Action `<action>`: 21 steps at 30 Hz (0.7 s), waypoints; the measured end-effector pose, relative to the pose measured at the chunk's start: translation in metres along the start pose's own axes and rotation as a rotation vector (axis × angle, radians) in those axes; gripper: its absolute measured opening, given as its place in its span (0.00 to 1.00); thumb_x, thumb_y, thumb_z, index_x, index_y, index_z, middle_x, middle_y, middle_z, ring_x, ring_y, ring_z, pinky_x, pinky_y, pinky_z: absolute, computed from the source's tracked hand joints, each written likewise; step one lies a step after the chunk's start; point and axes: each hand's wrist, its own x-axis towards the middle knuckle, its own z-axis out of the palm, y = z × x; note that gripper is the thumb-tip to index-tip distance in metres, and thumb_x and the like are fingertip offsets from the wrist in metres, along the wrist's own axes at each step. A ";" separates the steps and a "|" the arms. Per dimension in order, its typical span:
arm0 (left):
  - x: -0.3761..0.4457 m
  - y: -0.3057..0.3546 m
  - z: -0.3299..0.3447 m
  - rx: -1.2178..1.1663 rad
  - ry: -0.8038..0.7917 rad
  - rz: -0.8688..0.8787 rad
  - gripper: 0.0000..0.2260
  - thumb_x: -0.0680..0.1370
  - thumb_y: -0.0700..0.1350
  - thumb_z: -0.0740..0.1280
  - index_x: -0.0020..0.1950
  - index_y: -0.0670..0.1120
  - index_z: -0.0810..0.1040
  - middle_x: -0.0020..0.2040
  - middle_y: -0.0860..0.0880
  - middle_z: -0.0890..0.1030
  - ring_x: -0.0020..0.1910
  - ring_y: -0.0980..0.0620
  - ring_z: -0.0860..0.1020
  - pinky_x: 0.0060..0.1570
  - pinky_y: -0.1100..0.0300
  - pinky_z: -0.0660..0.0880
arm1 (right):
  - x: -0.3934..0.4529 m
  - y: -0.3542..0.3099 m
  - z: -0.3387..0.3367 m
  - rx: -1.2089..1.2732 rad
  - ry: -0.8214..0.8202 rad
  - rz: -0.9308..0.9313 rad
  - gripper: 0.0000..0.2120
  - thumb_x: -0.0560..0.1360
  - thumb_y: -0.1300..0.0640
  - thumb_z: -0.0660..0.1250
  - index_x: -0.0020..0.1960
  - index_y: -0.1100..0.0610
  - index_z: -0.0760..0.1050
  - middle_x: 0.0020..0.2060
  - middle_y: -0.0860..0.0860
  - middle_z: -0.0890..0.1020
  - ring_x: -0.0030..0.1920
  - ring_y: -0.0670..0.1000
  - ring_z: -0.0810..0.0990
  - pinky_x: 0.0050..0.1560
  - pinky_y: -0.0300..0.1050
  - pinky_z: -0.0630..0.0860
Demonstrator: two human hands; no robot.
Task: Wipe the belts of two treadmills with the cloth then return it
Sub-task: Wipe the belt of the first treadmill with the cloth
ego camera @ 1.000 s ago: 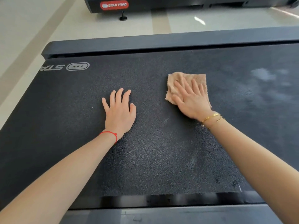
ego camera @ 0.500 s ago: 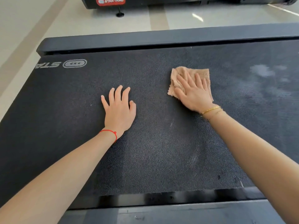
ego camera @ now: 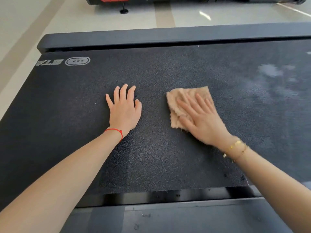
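The dark textured treadmill belt (ego camera: 159,162) fills most of the head view. A tan, fuzzy cloth (ego camera: 180,98) lies flat on it, right of centre. My right hand (ego camera: 203,120) presses down on the cloth with fingers spread, covering its near right part; the hand is blurred by motion. My left hand (ego camera: 124,111) rests flat on the bare belt to the left of the cloth, fingers apart, holding nothing. Pale dusty patches (ego camera: 271,71) mark the belt at the far right.
A grey side rail (ego camera: 168,37) borders the belt's far edge and another rail (ego camera: 168,219) lies nearest me. Beyond the pale tiled floor (ego camera: 67,15), the base of a second treadmill (ego camera: 185,0) shows at the top edge.
My right hand has dragged the cloth across the belt toward me and slightly left. My left hand has stayed planted in the same spot.
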 end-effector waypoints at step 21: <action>-0.016 0.011 -0.015 -0.079 -0.098 0.029 0.23 0.83 0.47 0.53 0.79 0.47 0.58 0.80 0.44 0.57 0.79 0.42 0.51 0.73 0.32 0.46 | -0.092 0.007 -0.003 0.006 -0.005 0.263 0.31 0.79 0.33 0.40 0.80 0.41 0.48 0.79 0.40 0.42 0.80 0.54 0.40 0.78 0.52 0.37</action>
